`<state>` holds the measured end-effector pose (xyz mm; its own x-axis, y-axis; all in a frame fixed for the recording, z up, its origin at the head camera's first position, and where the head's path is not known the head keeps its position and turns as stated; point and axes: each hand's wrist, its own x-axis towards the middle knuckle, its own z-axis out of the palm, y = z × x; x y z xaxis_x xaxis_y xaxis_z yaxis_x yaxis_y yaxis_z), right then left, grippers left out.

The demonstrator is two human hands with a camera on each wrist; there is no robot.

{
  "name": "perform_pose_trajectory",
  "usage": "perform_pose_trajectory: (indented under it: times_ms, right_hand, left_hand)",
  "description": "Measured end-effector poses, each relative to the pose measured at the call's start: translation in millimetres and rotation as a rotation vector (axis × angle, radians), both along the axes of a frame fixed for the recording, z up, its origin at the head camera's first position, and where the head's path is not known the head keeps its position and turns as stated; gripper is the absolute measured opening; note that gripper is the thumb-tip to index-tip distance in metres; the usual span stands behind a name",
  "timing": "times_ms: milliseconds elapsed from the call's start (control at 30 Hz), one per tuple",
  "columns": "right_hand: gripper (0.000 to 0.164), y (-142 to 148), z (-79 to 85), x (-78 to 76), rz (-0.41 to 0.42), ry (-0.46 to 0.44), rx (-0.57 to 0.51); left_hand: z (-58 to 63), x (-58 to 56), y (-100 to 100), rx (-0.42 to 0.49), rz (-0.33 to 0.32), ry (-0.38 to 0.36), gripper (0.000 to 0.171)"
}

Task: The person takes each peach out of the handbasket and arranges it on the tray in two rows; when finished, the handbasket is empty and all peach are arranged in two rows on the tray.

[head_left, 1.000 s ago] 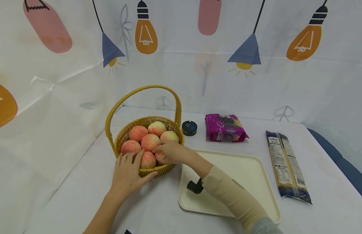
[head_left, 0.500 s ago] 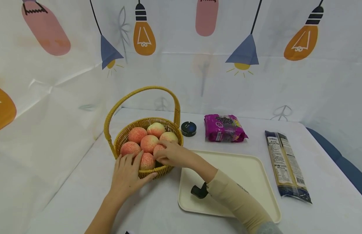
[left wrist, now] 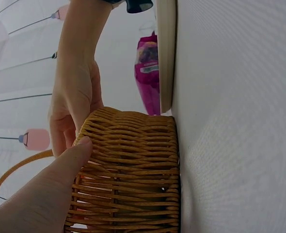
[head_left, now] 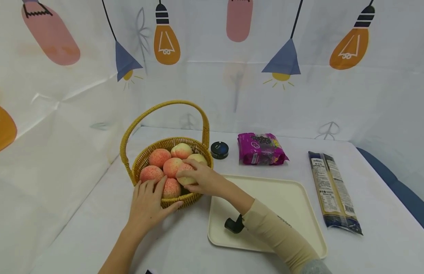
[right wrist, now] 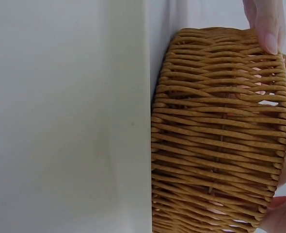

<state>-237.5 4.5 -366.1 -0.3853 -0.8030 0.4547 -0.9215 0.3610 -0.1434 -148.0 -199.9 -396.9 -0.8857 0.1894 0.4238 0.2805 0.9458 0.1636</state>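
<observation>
A yellow-brown wicker basket (head_left: 186, 200) with a tall handle holds several pink and pale-yellow peaches (head_left: 159, 157). Inside its right front part, my right hand (head_left: 206, 180) grips a peach (head_left: 185, 179) from the right, fingers over its top. My left hand (head_left: 147, 203) rests spread at the front left of the basket, fingertips by the peaches and thumb along the rim. In the left wrist view, that thumb (left wrist: 77, 154) lies straight against the upper edge of the woven wall. The wall hides most of the fruit in both wrist views.
Right of the basket lies a cream tray (head_left: 283, 182), partly under my right forearm, with a black pipe-like piece (head_left: 234, 225) on it. Behind are a round black tin (head_left: 219, 150) and a purple packet (head_left: 261, 149). A long noodle-like package (head_left: 334, 192) lies far right.
The peach under my right hand has turned and lifted slightly, now showing its pale-yellow side. My right hand has shifted slightly. My left hand stays at the rim.
</observation>
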Motion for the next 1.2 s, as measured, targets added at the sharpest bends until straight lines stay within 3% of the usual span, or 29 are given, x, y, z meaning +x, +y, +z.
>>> perform_pose_trajectory:
  times_ms: [433,633,1200]
  right_hand:
    - [0.042,15,8.1,-2.0,-0.034,0.089,-0.148]
    - [0.040,28,12.4,1.2,-0.098,0.103,-0.172]
    - [0.044,108,16.4,11.7,-0.299,0.070,-0.175]
  left_hand:
    - [-1.9,-3.8,0,0.011,-0.012,0.004,0.090]
    - [-2.5,-3.4,0,0.023,-0.020,0.011,0.089]
    - [-1.1,-2.0,-1,0.042,-0.022,-0.001,0.088]
